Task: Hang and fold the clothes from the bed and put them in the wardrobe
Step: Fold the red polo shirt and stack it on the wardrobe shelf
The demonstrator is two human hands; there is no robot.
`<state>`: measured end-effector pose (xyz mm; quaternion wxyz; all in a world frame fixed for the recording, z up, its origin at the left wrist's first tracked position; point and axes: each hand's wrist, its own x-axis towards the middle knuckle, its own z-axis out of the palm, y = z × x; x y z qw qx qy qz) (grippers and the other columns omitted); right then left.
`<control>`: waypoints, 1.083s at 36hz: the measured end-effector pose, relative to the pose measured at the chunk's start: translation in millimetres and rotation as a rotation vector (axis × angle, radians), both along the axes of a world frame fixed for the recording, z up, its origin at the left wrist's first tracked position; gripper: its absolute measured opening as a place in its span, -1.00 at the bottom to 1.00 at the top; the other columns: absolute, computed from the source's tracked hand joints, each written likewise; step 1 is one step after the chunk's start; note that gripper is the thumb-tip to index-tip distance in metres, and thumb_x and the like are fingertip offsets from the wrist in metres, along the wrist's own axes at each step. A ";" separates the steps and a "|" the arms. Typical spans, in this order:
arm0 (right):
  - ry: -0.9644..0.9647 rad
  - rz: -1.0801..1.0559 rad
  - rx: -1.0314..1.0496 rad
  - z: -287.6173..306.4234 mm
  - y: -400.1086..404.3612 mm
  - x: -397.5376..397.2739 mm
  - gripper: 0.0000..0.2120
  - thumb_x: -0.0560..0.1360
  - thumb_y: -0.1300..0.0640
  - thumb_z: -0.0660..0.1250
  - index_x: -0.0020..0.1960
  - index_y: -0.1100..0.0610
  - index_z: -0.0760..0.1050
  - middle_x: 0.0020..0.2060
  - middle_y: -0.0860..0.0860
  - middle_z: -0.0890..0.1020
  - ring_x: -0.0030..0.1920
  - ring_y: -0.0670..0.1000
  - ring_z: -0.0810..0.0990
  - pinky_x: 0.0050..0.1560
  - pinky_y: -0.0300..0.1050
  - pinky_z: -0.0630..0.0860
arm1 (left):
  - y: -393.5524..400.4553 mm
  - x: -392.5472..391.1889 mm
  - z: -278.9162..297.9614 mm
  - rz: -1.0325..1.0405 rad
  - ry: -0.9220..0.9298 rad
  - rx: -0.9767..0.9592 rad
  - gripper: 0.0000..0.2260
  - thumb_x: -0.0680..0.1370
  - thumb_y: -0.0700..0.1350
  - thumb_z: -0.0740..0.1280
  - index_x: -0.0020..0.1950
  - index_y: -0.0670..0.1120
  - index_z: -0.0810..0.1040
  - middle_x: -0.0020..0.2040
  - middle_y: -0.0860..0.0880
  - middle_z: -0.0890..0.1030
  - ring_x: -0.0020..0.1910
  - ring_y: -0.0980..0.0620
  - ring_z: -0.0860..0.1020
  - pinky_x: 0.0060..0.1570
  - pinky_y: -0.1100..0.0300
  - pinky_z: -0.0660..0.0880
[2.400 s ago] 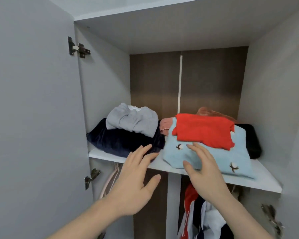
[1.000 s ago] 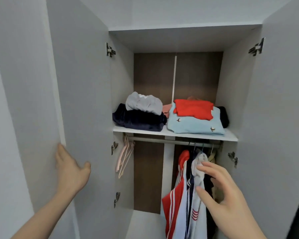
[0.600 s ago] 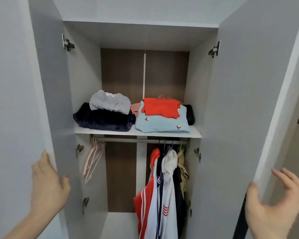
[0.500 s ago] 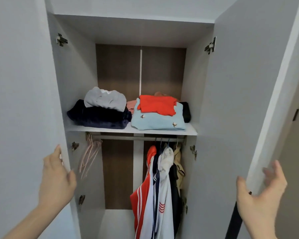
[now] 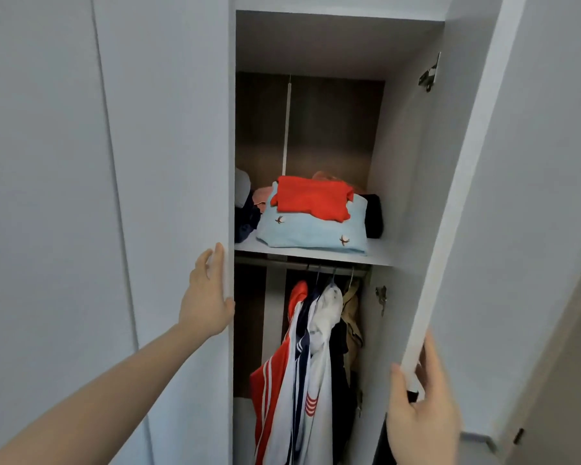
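closing step: the left door is pressed by the flat, open left hand, the right door edge is gripped by the right hand, folded clothes lie shelved above hung clothes; both doors are judged next to be swung shut.

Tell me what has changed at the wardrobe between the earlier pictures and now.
The left door has swung nearly shut, pushed by the flat left hand, and now hides the left clothes pile. The right hand has taken hold of the right door by its edge; that door has come partway in. The folded red top, light blue garment and hanging clothes stayed put.
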<state>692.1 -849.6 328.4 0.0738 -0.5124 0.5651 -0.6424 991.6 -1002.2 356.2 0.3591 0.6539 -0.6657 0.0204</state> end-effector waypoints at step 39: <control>0.788 0.254 0.479 -22.4 -228.6 158.2 -0.07 0.48 0.40 0.11 0.62 0.02 -0.40 0.52 -0.07 -0.53 0.60 0.04 -0.35 0.58 0.10 0.12 | -117.0 68.7 15.1 -0.126 -0.617 0.264 -0.06 0.51 -0.18 0.26 0.62 0.01 -0.41 0.57 0.06 -0.50 0.62 -0.15 -0.33 0.61 -0.07 -0.04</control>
